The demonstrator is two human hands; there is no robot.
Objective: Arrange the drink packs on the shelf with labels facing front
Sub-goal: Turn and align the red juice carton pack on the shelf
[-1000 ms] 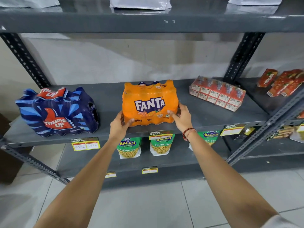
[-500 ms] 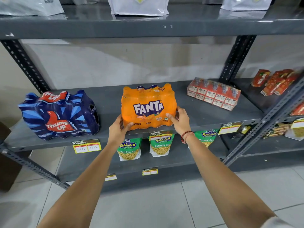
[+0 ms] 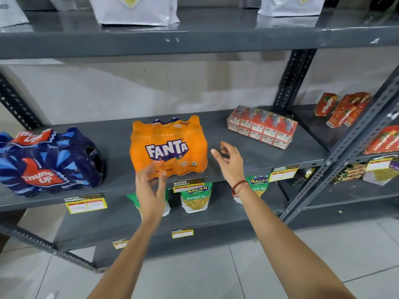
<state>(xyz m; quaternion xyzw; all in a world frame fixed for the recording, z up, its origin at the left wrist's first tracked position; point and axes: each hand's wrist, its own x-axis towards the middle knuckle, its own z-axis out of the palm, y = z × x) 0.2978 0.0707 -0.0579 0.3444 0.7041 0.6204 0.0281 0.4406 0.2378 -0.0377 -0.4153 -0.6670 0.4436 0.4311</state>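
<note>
An orange Fanta pack stands on the grey middle shelf, its label facing me. My left hand hovers just in front of the pack's lower left corner, fingers spread and blurred, holding nothing. My right hand is open a little to the right of the pack, apart from it. A dark blue Thums Up pack lies at the left end of the same shelf. A shrink-wrapped block of small red juice cartons lies angled at the right back.
Red Maaza cartons sit on the neighbouring rack to the right. Balaji snack pouches stand on the shelf below. White bags line the top shelf. A slanted steel upright separates the two racks. Price tags hang on the shelf edge.
Both hands have let go of the Fanta pack and pulled back. The left dropped in front of it, the right moved off to the right. The pack stays on the shelf.
</note>
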